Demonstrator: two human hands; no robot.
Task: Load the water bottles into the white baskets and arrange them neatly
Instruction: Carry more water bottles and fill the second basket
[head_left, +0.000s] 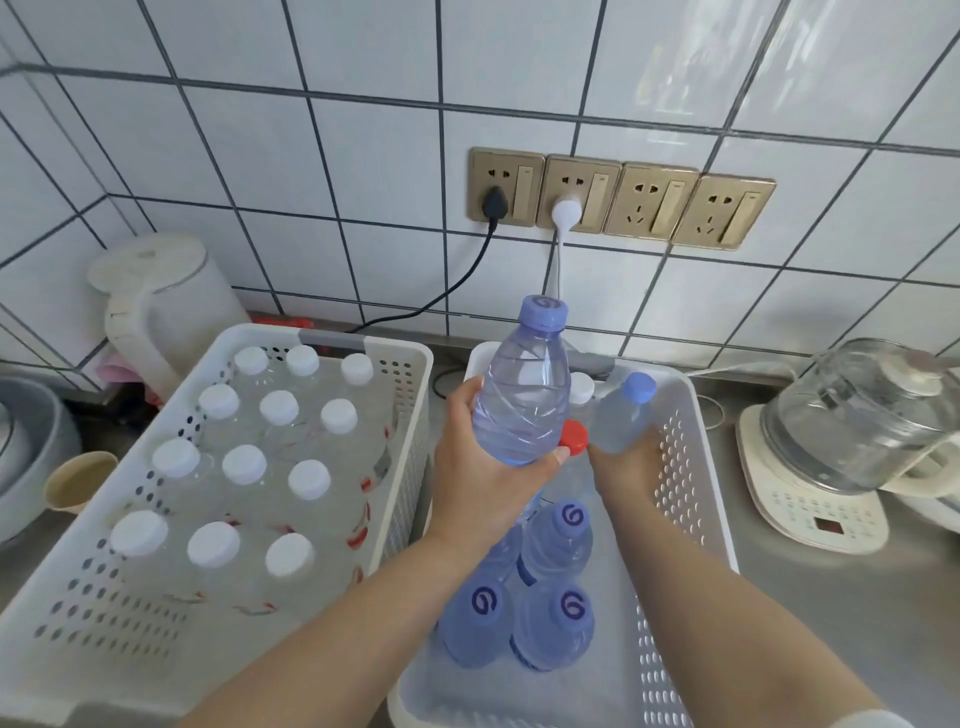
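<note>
Forearms cross bottom of view, reaching over right basket (675, 467). Left hand (483, 467) fingers clamped round large blue-capped bottle (524, 395), lifted above basket. Right hand (628, 462) fingers wrapped on small bottle (621, 418), tilted. Blue-capped bottles (556, 540) stand at near end; red cap (573, 437) between hands. Left basket (395, 364) full of white caps. Advice: lower large bottle upright beside standing group, straighten small one, keep rows tight.

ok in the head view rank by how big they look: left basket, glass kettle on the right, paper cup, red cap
1. left basket
2. glass kettle
3. paper cup
4. red cap, partly hidden behind the held bottle

The order is as seen; the camera's nearness varies.
</note>
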